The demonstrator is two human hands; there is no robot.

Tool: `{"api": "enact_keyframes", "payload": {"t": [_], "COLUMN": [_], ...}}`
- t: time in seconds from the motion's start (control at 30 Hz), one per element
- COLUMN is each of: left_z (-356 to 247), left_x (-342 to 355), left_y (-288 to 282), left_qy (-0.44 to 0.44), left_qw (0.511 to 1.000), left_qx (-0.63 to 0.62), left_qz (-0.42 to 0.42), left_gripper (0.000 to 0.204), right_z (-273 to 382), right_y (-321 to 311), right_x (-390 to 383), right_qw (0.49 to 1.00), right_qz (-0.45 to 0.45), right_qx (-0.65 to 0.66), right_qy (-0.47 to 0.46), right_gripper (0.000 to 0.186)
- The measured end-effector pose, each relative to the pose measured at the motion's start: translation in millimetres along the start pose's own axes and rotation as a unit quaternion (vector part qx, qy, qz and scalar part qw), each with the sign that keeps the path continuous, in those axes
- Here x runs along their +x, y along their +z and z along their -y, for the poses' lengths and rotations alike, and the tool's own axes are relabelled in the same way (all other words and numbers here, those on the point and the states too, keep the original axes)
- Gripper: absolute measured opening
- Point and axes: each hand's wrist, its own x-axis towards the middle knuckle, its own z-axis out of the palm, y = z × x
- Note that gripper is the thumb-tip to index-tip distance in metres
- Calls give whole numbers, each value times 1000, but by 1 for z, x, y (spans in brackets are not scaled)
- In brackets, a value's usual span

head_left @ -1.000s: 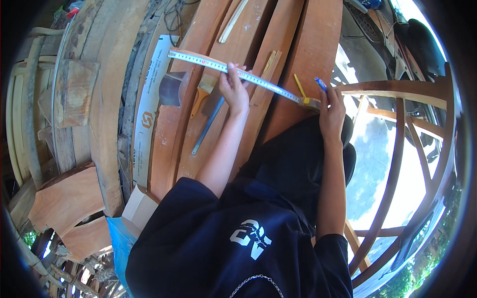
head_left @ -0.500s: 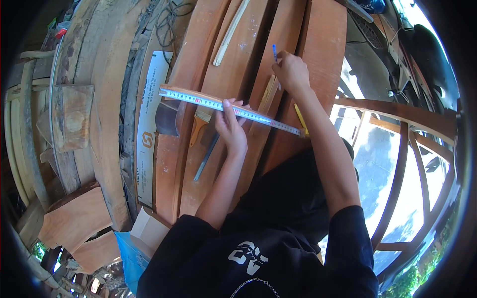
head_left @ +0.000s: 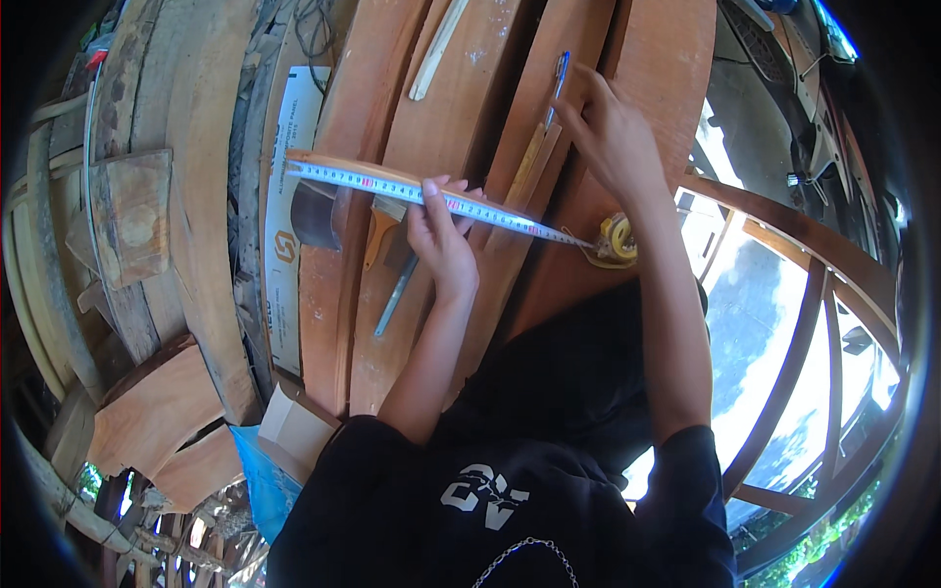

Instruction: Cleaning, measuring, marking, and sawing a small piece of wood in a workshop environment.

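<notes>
Left hand point(head_left: 443, 245), centre of frame, grips wooden strip point(head_left: 368, 168) and tape blade point(head_left: 392, 188); right hand point(head_left: 613, 132), upper right, fingers bent at blue pen point(head_left: 561, 76), grip unclear.

Single head-worn fisheye view, wide, close and downward

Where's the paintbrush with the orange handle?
In the head view, the orange-handled paintbrush lies left of centre, between the dark curved sheet and the left hand.

Blown-out glare across the ground point(head_left: 737, 316)
</notes>
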Motion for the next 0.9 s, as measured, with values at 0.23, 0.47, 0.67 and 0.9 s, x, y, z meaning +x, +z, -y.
{"api": "enact_keyframes", "payload": {"t": [0.23,0.47,0.67,0.9], "left_z": [-6,-12,-35,-84], "left_x": [-5,-20,-10,12], "left_y": [2,-5,-29,-64], "left_qy": [-10,44,94,165], "left_qw": [999,994,988,977], "left_qx": [-24,-68,-106,-114], "left_qz": [28,70,54,65], "left_gripper": [48,46,45,37], "right_z": [22,14,46,109], "right_y": [-77,-48,-32,-2], "right_x": [-136,-165,-185,-198], "right_qw": [972,987,993,986], "right_qz": [173,109,73,118], "right_qx": [-39,3,-63,117], "right_qy": [153,115,62,27], "right_gripper": [64,56,40,39]}}
